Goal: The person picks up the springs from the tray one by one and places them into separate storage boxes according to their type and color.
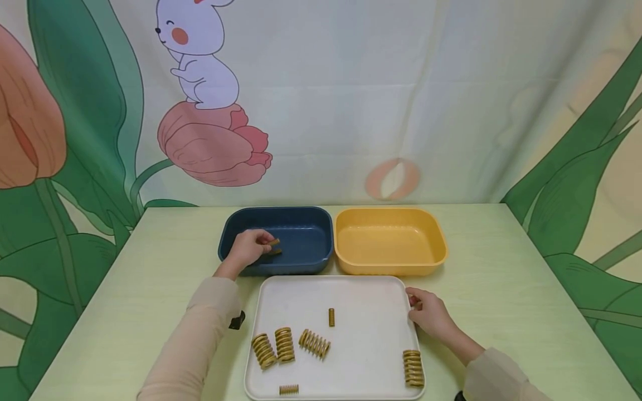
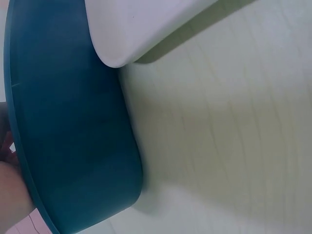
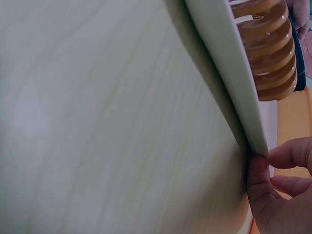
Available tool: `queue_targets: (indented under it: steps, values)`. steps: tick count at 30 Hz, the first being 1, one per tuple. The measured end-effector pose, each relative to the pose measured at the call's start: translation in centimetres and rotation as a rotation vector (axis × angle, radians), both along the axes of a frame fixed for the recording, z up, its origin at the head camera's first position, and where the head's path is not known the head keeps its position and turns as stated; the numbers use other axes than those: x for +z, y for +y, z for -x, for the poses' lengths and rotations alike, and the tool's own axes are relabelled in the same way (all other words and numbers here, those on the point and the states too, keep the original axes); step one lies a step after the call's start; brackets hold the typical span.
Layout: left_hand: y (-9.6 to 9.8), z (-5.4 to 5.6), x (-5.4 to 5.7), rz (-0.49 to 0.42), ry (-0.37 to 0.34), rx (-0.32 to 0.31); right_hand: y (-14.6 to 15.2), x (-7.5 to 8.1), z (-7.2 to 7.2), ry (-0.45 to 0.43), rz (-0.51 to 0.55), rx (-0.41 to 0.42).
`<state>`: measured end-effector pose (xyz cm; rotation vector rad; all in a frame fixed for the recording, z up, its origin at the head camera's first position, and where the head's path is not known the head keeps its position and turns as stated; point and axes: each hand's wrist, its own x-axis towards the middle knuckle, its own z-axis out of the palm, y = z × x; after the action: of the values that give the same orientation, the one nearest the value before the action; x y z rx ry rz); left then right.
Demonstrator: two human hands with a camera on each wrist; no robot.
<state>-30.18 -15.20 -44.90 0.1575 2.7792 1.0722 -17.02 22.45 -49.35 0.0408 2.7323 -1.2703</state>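
Note:
My left hand (image 1: 251, 247) reaches into the dark blue bin (image 1: 306, 267) and pinches a small gold coil spring (image 1: 274, 242) between thumb and fingers. Just below it, inside the bin, a second small spring (image 1: 275, 252) shows. My right hand (image 1: 432, 316) grips the right rim of the white tray (image 1: 366, 334); in the right wrist view its thumb (image 3: 258, 170) presses the tray's outer side. On the tray lie thick gold springs: three at left, including a tilted one (image 1: 314, 344), and one at right (image 1: 413, 368). Two thin springs (image 1: 331, 317) also lie there, one near the front edge (image 1: 288, 389).
A yellow bin (image 1: 391, 268) stands right beside the blue one, behind the tray. Pale wood-look table (image 1: 501, 278) surrounds them. A printed curtain (image 1: 326, 111) hangs behind the table's back edge.

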Motion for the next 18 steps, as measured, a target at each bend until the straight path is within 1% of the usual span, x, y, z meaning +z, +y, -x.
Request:
queue_targets:
  steps: [5, 10, 18]
  values:
    - [-0.21, 0.48, -0.20, 0.022, -0.006, 0.006, 0.04, -0.15, 0.10, -0.001, -0.011, -0.004]
    - [-0.61, 0.88, -0.45, 0.061, 0.005, 0.006, 0.02, -0.13, 0.10, 0.005, -0.018, -0.002]
    - [-0.88, 1.04, -0.26, 0.082, 0.030, 0.001, -0.03, 0.06, 0.03, -0.006, -0.020, -0.002]
